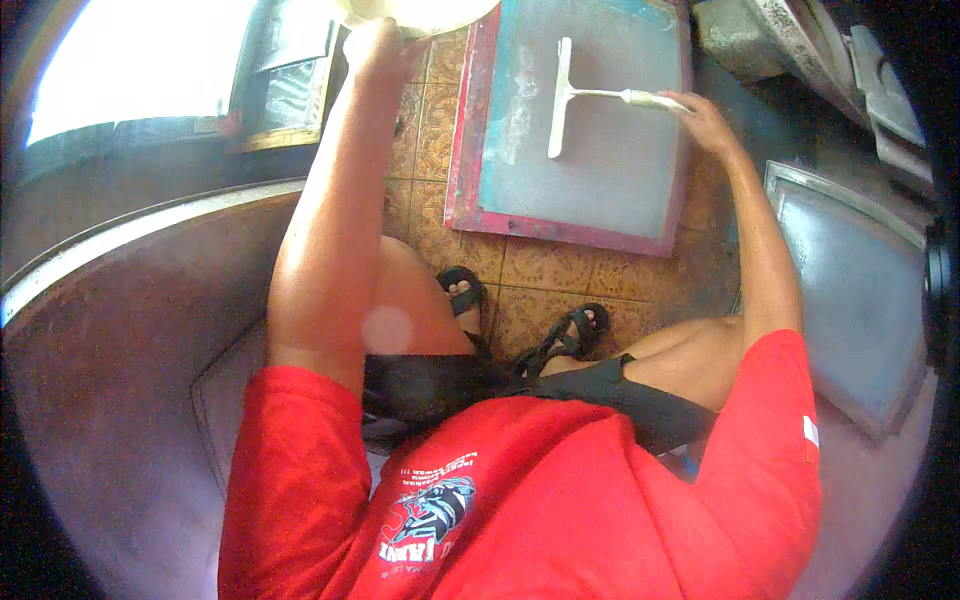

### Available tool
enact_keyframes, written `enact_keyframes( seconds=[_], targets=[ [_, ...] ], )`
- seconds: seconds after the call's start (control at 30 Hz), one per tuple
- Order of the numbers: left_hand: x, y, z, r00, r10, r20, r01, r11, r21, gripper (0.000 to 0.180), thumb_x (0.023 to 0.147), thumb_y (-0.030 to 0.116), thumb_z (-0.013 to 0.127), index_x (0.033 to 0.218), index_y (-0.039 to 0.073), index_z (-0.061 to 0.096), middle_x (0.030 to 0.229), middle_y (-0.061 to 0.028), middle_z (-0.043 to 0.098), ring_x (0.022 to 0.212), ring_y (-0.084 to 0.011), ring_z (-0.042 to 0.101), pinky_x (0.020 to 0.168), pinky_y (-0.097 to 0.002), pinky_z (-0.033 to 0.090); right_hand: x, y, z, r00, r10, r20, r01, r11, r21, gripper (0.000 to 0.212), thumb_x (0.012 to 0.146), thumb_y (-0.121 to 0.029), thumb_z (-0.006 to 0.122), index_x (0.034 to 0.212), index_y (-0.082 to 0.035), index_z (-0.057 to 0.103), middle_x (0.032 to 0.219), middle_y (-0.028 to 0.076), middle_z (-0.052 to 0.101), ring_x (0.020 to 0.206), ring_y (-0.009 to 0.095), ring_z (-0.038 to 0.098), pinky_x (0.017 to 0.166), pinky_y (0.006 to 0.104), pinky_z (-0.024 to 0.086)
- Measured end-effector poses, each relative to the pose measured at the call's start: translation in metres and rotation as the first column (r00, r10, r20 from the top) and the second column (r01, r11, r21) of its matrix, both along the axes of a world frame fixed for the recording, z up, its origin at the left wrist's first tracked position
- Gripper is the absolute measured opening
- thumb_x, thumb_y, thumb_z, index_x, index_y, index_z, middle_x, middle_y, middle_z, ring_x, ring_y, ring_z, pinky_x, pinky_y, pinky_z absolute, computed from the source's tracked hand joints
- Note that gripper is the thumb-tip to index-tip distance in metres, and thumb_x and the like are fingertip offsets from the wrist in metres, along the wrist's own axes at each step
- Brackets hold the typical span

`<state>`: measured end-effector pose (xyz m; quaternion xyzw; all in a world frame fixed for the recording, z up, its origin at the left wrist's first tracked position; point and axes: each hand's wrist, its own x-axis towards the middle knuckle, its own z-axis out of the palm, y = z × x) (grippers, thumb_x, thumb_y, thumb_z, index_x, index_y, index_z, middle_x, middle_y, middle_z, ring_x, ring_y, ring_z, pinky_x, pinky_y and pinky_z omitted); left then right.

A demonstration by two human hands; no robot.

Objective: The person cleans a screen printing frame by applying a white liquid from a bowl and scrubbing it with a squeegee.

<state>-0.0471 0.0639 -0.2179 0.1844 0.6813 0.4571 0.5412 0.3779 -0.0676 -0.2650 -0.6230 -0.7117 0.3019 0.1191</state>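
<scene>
My right hand (706, 120) is closed around the handle end of a pale T-shaped squeegee (563, 100). The squeegee's blade lies across the mesh of a screen-printing frame (570, 232) with a worn pink-red border and a teal and grey surface; whether it touches the mesh I cannot tell. At the top edge, my left hand (376, 45) grips the rim of a pale, rounded bowl (430, 15). The picture's edge cuts off most of that bowl, and its contents are hard to make out in the glare.
Patterned brown tiles (545, 262) cover the floor under my sandalled feet. Another framed screen (850, 290) leans at the right. A curved-edged wall or tub (130, 240) runs along the left, with a framed panel (290, 80) behind it. Grey containers (745, 40) stand at the upper right.
</scene>
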Motion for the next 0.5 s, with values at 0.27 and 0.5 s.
enact_keyframes(
  seconds=[0.27,0.5],
  targets=[
    [-0.003,0.002,-0.014,0.994,0.042,0.100,-0.057,0.986,0.154,0.024,0.078,0.009,0.039,0.099,-0.001,0.044,0.084,-0.0144,0.051,0.063,-0.0242,0.055,0.043,-0.0314,0.046,-0.054,0.010,-0.011,0.988,0.136,-0.068,-0.139,0.989,-0.054,0.029,0.082,-0.019,0.054,0.111,-0.014,0.056,0.103,0.012,0.057,0.095,0.023,0.053,0.084,0.0317,0.040],
    [-0.005,-0.001,0.001,0.998,0.001,0.059,-0.007,0.995,0.102,0.025,0.077,0.007,0.036,0.100,-0.001,0.044,0.085,-0.0147,0.050,0.063,-0.0242,0.054,0.047,-0.0317,0.048,-0.068,-0.044,-0.005,0.993,0.005,-0.121,-0.007,1.000,-0.013,0.030,0.080,-0.015,0.054,0.110,-0.015,0.056,0.103,0.010,0.057,0.096,0.023,0.052,0.085,0.0313,0.039]
  ],
)
